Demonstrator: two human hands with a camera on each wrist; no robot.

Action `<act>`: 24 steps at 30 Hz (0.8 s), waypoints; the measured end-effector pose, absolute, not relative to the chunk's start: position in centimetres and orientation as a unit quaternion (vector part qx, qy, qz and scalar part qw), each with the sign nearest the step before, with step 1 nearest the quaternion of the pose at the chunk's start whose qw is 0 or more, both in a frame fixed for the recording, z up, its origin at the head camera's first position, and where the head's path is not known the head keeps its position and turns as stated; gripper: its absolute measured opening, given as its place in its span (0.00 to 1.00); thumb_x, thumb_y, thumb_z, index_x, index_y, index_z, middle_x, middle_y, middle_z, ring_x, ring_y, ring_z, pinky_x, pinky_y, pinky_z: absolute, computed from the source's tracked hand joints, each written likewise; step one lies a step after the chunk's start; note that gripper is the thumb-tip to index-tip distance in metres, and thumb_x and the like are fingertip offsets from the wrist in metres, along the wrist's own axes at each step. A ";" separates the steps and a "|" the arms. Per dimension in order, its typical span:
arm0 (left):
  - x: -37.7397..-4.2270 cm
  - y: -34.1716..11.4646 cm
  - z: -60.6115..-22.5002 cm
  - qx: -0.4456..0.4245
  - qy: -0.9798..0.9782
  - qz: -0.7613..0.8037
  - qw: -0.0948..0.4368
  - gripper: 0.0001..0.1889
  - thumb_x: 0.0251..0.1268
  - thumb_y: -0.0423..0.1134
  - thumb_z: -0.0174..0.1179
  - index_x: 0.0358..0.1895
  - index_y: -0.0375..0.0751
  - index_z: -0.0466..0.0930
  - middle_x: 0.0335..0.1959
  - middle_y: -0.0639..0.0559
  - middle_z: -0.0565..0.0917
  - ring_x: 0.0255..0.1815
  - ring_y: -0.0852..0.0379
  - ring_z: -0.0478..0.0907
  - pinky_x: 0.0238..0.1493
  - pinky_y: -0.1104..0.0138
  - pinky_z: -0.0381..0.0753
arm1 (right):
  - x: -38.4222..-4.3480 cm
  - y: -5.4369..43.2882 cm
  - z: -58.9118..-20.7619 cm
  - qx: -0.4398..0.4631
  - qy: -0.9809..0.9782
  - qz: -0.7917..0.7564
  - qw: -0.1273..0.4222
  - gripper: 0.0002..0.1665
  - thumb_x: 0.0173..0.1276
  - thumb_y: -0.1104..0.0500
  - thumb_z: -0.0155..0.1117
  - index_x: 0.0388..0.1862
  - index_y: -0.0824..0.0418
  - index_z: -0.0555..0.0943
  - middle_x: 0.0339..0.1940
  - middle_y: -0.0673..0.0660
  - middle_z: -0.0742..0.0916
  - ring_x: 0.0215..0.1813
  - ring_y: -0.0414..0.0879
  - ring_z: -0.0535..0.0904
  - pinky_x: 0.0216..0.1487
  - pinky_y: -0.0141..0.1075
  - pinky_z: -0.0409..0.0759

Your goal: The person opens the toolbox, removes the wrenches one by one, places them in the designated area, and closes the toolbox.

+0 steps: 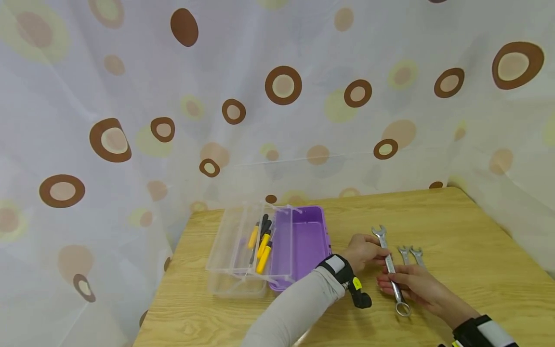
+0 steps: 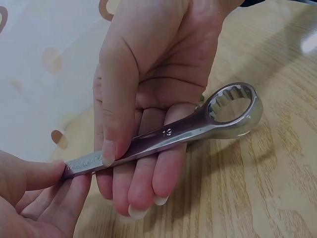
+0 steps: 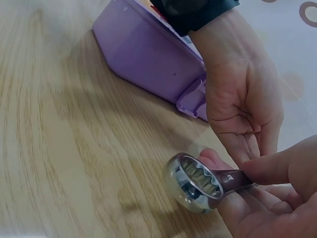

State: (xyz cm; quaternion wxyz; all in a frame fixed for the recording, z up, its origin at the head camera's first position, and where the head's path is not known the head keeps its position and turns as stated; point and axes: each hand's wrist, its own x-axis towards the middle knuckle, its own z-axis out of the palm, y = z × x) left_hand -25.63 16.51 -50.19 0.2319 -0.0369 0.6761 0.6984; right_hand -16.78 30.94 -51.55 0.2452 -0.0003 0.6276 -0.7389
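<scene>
A silver combination wrench (image 1: 391,270) is held by both hands above the table. My left hand (image 1: 363,251) pinches its shaft between thumb and fingers, toward the open end. Nearer the ring end, my right hand (image 1: 418,285) holds it with the thumb on top and the fingers underneath. In the left wrist view the ring end (image 2: 250,116) sticks out past the right hand (image 2: 158,94). Two smaller wrenches (image 1: 405,255) lie just beyond the right hand, which partly hides them.
Left of the hands stands a purple toolbox (image 1: 321,226) with its clear plastic compartment lid (image 1: 221,260) opened out to the left. Several yellow-and-black-handled tools (image 1: 263,258) show through the clear plastic. A dotted curtain (image 1: 303,125) hangs behind the wooden table (image 1: 182,308).
</scene>
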 end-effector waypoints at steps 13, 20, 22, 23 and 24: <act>-25.8 17.6 -50.5 -0.059 0.672 0.706 0.217 0.07 0.60 0.17 0.69 0.36 0.31 0.85 0.27 0.43 0.88 0.36 0.43 0.91 0.43 0.55 0.91 | -16.7 31.0 -51.1 0.047 0.760 -0.629 0.155 0.19 0.82 0.68 0.53 0.58 0.87 0.72 0.42 0.61 0.91 0.43 0.46 0.90 0.44 0.39 0.90; -25.9 17.9 -51.1 -0.066 0.672 0.707 0.210 0.08 0.59 0.17 0.69 0.35 0.32 0.84 0.27 0.41 0.89 0.37 0.42 0.92 0.41 0.56 0.91 | -16.7 30.5 -51.1 0.083 0.829 -0.543 0.107 0.14 0.76 0.65 0.64 0.49 0.79 0.80 0.35 0.61 0.92 0.37 0.46 0.89 0.35 0.36 0.88; -25.8 18.0 -51.2 -0.071 0.675 0.704 0.208 0.08 0.59 0.17 0.69 0.35 0.31 0.84 0.27 0.42 0.89 0.36 0.42 0.91 0.41 0.56 0.91 | -16.7 30.5 -51.3 0.082 0.850 -0.511 0.094 0.14 0.74 0.63 0.68 0.46 0.77 0.82 0.33 0.60 0.92 0.35 0.46 0.88 0.33 0.35 0.86; -25.7 18.1 -51.3 -0.073 0.678 0.702 0.206 0.08 0.59 0.17 0.69 0.34 0.32 0.84 0.27 0.42 0.89 0.36 0.42 0.91 0.40 0.56 0.91 | -16.6 30.5 -51.4 0.081 0.859 -0.499 0.088 0.14 0.72 0.63 0.69 0.46 0.76 0.83 0.33 0.59 0.92 0.34 0.45 0.88 0.32 0.34 0.85; -25.7 18.2 -51.4 -0.075 0.679 0.701 0.205 0.08 0.58 0.16 0.69 0.34 0.31 0.84 0.26 0.42 0.88 0.36 0.42 0.91 0.40 0.56 0.91 | -16.6 30.4 -51.5 0.078 0.868 -0.484 0.082 0.14 0.72 0.62 0.71 0.45 0.74 0.84 0.32 0.58 0.92 0.33 0.45 0.88 0.30 0.34 0.84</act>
